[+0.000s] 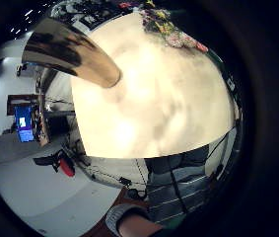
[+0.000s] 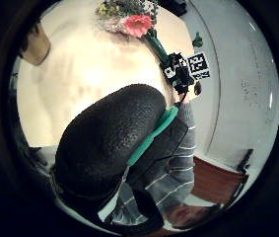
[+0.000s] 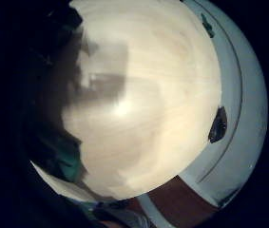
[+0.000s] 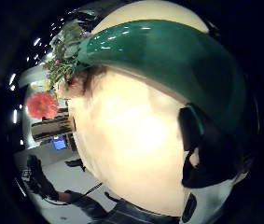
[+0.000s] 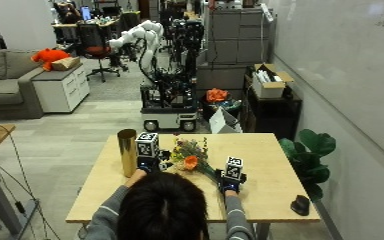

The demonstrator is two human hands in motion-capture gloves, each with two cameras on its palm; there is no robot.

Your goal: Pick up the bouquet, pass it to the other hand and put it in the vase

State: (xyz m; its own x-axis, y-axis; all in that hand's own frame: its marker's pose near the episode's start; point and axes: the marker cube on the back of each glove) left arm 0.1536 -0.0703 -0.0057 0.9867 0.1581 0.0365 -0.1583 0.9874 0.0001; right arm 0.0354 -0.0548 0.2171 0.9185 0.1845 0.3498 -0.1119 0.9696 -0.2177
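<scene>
A bouquet [image 5: 189, 155] of mixed flowers with one orange-pink bloom [image 5: 191, 162] sits over the middle of the wooden table [image 5: 265, 150]. Its green wrapped stem [image 5: 212, 172] runs back to my right hand [image 5: 230, 182], which grips the stem end. In the right thumb side view the stem [image 4: 169, 56] fills the picture and a finger [image 4: 206, 154] curls round it. A tall gold vase [image 5: 127, 152] stands upright at the table's left. My left hand [image 5: 147, 162] hovers between the vase and the flowers, holding nothing; its thumb [image 2: 109, 143] shows large. The vase [image 1: 72, 52] lies close to that palm.
A small black object [image 5: 300, 205] lies near the table's front right corner. A potted plant [image 5: 308, 150] stands off the right edge. A white robot arm on a cart [image 5: 169, 100] stands behind the far edge.
</scene>
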